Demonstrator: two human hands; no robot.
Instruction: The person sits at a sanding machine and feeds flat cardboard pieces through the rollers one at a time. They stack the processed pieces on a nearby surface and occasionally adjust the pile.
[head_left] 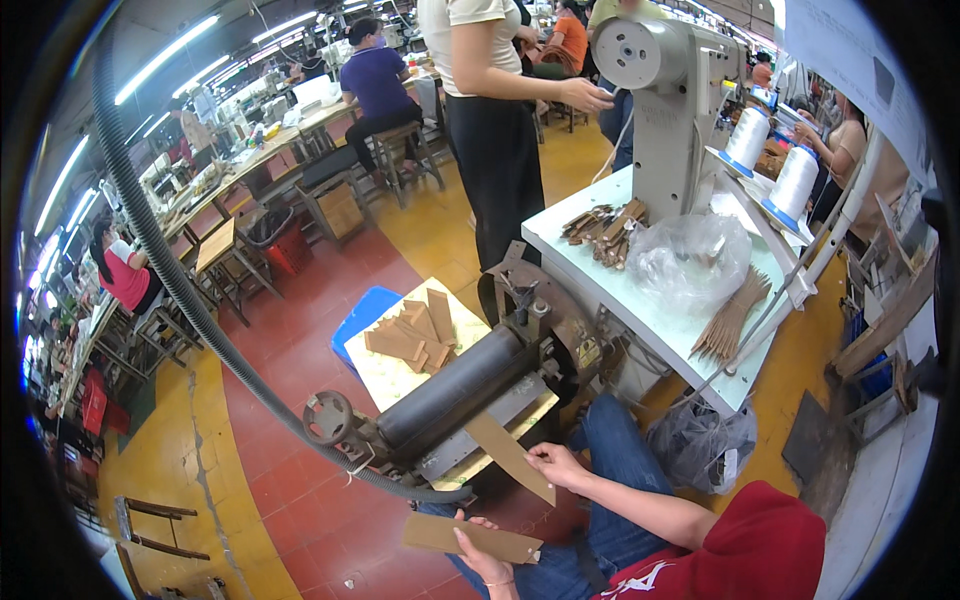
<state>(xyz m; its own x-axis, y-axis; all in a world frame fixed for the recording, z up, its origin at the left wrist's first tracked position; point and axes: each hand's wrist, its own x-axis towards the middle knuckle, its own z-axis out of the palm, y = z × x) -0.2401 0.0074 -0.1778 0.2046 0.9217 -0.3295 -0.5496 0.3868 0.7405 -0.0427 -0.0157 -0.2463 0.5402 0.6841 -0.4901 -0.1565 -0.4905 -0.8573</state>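
My left hand (484,556) is closed around a flat brown panel (440,535), possibly a stack of several, low over my lap. The thumb lies across the top face. With a pinch at its edge, my right hand (556,466) holds a second long brown panel (512,462). This panel's far end meets the metal bed in front of the black roller (455,385) of a machine; whether it is under the roller I cannot tell. Behind the roller, several brown pieces (405,338) lie in a loose pile on a pale yellow board (378,362).
A handwheel (328,416) and a grey corrugated hose (215,335) flank the roller's left end. At right, a pale table (560,222) bears a sewing machine (665,110), brown strips (735,315) and clear plastic (690,255). A standing person (490,140) is beyond the roller.
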